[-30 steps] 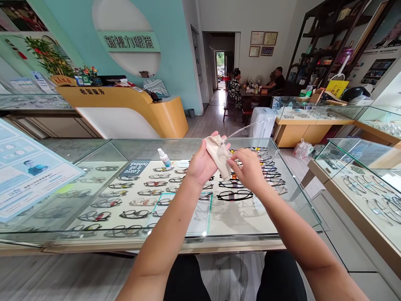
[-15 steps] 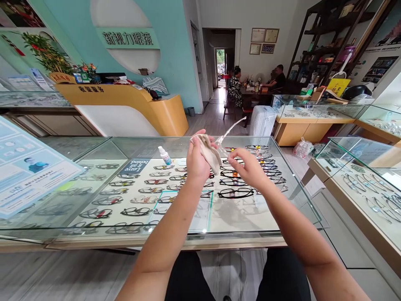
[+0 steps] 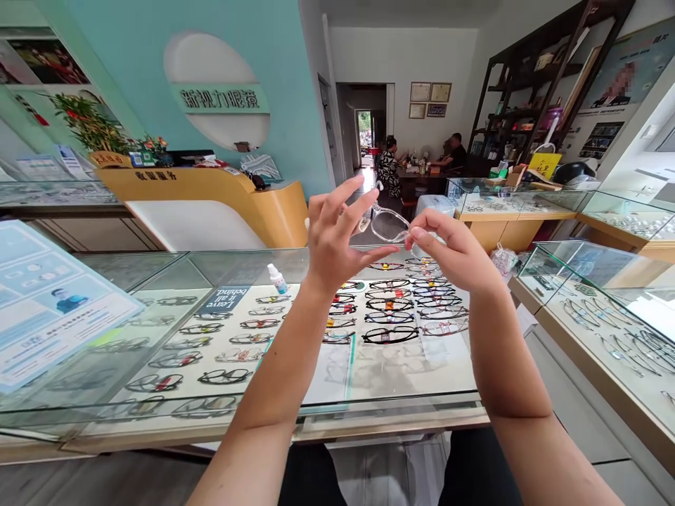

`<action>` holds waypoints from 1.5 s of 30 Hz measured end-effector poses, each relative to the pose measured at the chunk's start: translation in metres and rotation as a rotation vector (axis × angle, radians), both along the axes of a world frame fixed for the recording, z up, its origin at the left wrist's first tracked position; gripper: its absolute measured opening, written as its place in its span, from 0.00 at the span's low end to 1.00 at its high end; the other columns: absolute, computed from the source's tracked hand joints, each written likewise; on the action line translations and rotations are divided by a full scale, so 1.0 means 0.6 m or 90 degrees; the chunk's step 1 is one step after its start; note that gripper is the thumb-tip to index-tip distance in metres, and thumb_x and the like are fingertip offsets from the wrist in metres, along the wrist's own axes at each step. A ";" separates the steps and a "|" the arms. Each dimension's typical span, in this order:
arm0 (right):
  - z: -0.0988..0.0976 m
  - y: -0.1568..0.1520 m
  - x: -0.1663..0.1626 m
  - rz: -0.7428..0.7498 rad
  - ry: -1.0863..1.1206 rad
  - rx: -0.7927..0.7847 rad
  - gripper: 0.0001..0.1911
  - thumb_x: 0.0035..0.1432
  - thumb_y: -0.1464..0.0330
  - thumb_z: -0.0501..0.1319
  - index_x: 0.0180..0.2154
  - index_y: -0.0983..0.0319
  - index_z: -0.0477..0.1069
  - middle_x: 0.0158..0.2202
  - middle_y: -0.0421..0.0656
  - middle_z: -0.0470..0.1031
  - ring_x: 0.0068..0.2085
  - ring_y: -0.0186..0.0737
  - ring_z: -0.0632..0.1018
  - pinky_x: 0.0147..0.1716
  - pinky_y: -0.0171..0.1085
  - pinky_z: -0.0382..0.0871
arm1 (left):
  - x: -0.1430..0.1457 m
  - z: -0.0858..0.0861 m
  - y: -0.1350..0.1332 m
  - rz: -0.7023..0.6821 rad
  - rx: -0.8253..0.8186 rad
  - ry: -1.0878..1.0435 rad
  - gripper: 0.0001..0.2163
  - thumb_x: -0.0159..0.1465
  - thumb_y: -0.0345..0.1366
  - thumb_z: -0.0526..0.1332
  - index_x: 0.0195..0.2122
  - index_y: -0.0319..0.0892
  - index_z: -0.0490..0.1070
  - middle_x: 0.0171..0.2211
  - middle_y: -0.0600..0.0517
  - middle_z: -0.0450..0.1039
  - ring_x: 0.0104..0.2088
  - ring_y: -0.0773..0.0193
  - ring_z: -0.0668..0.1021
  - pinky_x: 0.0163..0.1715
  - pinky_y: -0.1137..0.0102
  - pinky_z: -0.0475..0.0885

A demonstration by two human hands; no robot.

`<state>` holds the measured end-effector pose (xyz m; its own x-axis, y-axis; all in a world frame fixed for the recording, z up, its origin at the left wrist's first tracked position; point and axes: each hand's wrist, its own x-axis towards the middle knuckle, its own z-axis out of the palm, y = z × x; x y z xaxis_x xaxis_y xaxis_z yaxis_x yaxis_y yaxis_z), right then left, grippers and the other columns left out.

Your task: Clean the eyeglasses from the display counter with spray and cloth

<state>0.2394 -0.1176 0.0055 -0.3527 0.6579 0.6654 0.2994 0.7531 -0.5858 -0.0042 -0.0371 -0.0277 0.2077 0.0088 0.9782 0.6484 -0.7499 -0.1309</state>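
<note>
Both hands hold up a pair of clear-framed glasses (image 3: 389, 225) at chest height above the glass display counter (image 3: 237, 263). My left hand (image 3: 337, 235) pinches the left end of the frame between thumb and fingers, the other fingers raised. My right hand (image 3: 456, 249) is closed on the right end of the frame. The beige cloth seen a moment ago is out of sight. A small white spray bottle (image 3: 277, 279) stands on the counter glass to the left of my left hand. Under the glass lie rows of spectacle frames (image 3: 387, 336).
A blue leaflet stand (image 3: 53, 299) sits at the counter's left end. More glass cases (image 3: 606, 309) run along the right. A yellow reception desk (image 3: 211, 190) stands behind. Two people sit at a table (image 3: 422, 158) at the back.
Both hands have risen from counter level to chest height. The cloth that the left hand was rubbing over the glasses is gone from view; the clear glasses are now held out between both hands.
</note>
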 end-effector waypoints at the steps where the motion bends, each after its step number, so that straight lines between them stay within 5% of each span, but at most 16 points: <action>1: 0.012 -0.007 0.001 -0.011 -0.005 0.014 0.18 0.79 0.54 0.60 0.38 0.57 0.74 0.38 0.40 0.78 0.41 0.40 0.74 0.46 0.43 0.66 | 0.005 0.009 -0.002 -0.002 0.017 -0.001 0.40 0.61 0.71 0.71 0.67 0.53 0.74 0.65 0.41 0.78 0.58 0.44 0.81 0.62 0.49 0.72; 8: 0.032 -0.037 0.006 -0.033 -0.026 0.038 0.18 0.80 0.55 0.59 0.38 0.58 0.75 0.36 0.40 0.79 0.38 0.38 0.75 0.42 0.41 0.68 | 0.018 0.031 -0.029 -0.061 0.091 -0.017 0.34 0.62 0.62 0.77 0.65 0.55 0.74 0.57 0.47 0.84 0.53 0.49 0.83 0.59 0.51 0.74; 12: 0.027 -0.037 0.006 -0.125 -0.011 0.142 0.14 0.76 0.52 0.63 0.51 0.53 0.77 0.49 0.43 0.83 0.50 0.45 0.82 0.51 0.46 0.76 | 0.004 0.030 -0.038 -0.081 0.011 -0.105 0.34 0.58 0.60 0.80 0.62 0.56 0.77 0.57 0.47 0.83 0.58 0.45 0.82 0.61 0.49 0.75; 16: 0.018 -0.020 -0.002 -0.254 -0.002 0.309 0.34 0.65 0.48 0.73 0.66 0.51 0.71 0.64 0.49 0.78 0.66 0.58 0.78 0.66 0.60 0.75 | -0.006 0.032 -0.051 -0.063 -0.032 -0.271 0.35 0.57 0.57 0.82 0.63 0.56 0.77 0.55 0.46 0.81 0.59 0.43 0.80 0.61 0.48 0.76; 19: 0.010 -0.001 -0.015 -0.305 0.005 0.360 0.33 0.66 0.49 0.73 0.66 0.51 0.71 0.64 0.51 0.78 0.65 0.60 0.79 0.66 0.63 0.76 | -0.006 0.037 -0.061 -0.059 -0.053 -0.313 0.33 0.58 0.55 0.82 0.63 0.54 0.78 0.55 0.45 0.81 0.58 0.44 0.81 0.60 0.50 0.78; 28: 0.000 0.018 -0.035 -0.332 0.077 0.355 0.28 0.68 0.50 0.72 0.64 0.50 0.73 0.59 0.48 0.82 0.58 0.57 0.83 0.61 0.60 0.80 | 0.006 0.039 -0.070 -0.088 -0.114 -0.309 0.31 0.59 0.54 0.81 0.61 0.51 0.79 0.55 0.45 0.81 0.58 0.46 0.82 0.60 0.52 0.79; 36: 0.001 0.018 -0.027 -0.351 0.092 0.333 0.28 0.69 0.51 0.72 0.65 0.50 0.71 0.58 0.49 0.82 0.57 0.57 0.84 0.60 0.62 0.81 | 0.012 0.034 -0.067 -0.140 -0.188 -0.341 0.30 0.58 0.47 0.84 0.61 0.53 0.80 0.55 0.47 0.83 0.55 0.51 0.83 0.49 0.60 0.83; 45: 0.002 0.018 -0.025 -0.379 0.116 0.315 0.26 0.68 0.51 0.72 0.60 0.52 0.73 0.55 0.49 0.82 0.53 0.55 0.85 0.54 0.57 0.83 | 0.018 0.035 -0.064 -0.134 -0.176 -0.327 0.24 0.61 0.49 0.82 0.56 0.52 0.82 0.51 0.48 0.84 0.51 0.52 0.84 0.49 0.59 0.83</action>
